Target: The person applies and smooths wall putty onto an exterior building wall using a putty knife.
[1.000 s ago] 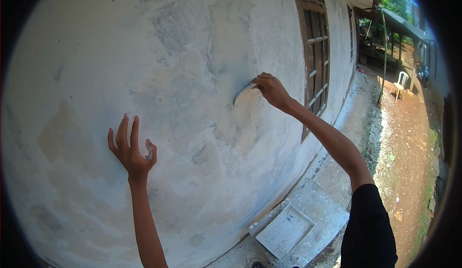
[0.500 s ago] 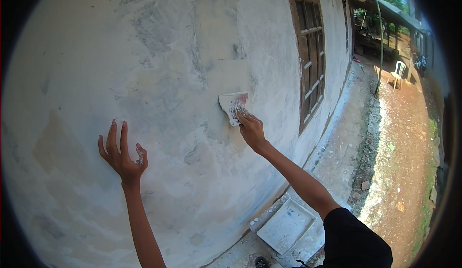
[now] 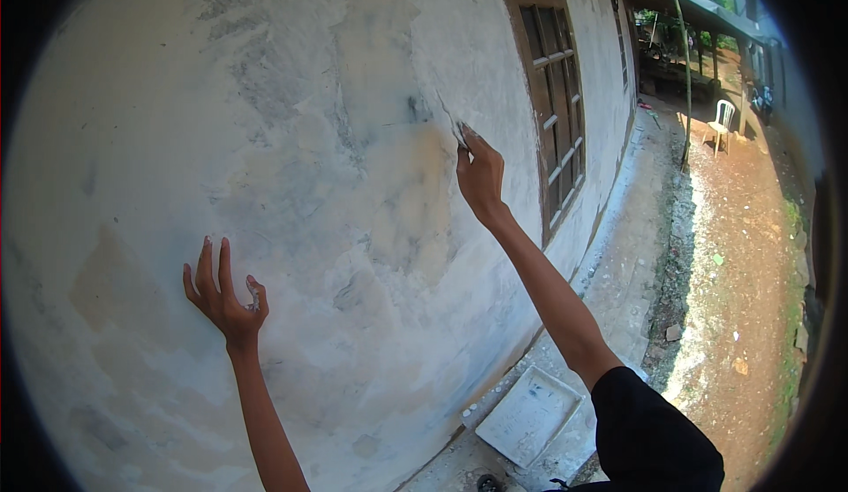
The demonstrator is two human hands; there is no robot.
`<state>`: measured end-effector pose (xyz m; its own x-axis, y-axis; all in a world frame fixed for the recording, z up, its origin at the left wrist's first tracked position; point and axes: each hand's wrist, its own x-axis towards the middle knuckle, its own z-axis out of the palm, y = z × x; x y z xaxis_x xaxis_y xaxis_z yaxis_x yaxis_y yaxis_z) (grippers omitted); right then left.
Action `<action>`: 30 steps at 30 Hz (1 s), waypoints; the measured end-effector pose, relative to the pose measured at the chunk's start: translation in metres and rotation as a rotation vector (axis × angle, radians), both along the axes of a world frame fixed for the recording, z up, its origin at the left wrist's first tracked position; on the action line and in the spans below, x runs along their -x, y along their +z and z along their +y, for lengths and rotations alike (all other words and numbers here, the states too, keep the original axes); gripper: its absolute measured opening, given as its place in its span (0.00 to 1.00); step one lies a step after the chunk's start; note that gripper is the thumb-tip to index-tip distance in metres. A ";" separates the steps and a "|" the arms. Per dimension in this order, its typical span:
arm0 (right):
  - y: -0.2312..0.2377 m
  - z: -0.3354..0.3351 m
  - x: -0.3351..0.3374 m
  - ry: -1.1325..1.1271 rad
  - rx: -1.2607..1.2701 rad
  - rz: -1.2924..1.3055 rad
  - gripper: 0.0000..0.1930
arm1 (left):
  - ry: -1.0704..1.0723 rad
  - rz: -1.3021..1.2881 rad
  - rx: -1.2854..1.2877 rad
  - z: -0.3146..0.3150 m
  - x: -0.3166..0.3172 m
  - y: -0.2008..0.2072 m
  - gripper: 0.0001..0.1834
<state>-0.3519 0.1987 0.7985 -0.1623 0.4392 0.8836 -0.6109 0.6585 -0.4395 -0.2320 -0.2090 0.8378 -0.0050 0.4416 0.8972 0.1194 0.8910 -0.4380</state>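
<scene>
So you've got the scraper (image 3: pixel 455 127) in your right hand (image 3: pixel 481 172), pinched between thumb and fingers, grip closed on it. It's turned almost edge-on, so all I get is a thin pale sliver slanting up and left from your fingertips. It's right up by the wall (image 3: pixel 291 200), just off the upper right side of the big beige patch (image 3: pixel 402 196), but I honestly can't tell if the blade is touching

Your left hand (image 3: pixel 223 305) isn't holding anything. Fingers spread and pointing up, back of the hand toward you, lower down and well left of the scraper. Fingertips look like they're at the wall, though I can't say if you're leaning on it. There's whitish gunk on the fingertips and a fair bit on the thumb

The wall is all cloudy white and grey with rough streaks up high, plus a tan patch (image 3: pixel 110 280) left of your left hand. Past your right hand there's a brown window (image 3: pixel 558 94) with pale bars across the panes

Down below your right arm, a shallow white tray (image 3: pixel 530 415) sits on the concrete strip (image 3: pixel 614 302) along the wall, spattered inside, close to your black sleeve (image 3: pixel 649 430). Way off to the right, a white chair (image 3: pixel 723 119) stands on the dirt path (image 3: pixel 733 315)
</scene>
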 end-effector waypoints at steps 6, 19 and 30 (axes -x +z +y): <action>-0.060 -0.060 0.022 0.034 -0.296 -0.178 0.18 | 0.007 0.003 0.014 -0.004 0.001 0.000 0.30; -0.133 -0.042 -0.037 0.429 -0.455 -0.454 0.12 | -0.012 0.007 0.014 -0.004 -0.003 0.003 0.30; 0.120 0.004 -0.006 0.183 -0.249 0.130 0.13 | -0.011 0.007 0.003 -0.007 0.001 0.000 0.30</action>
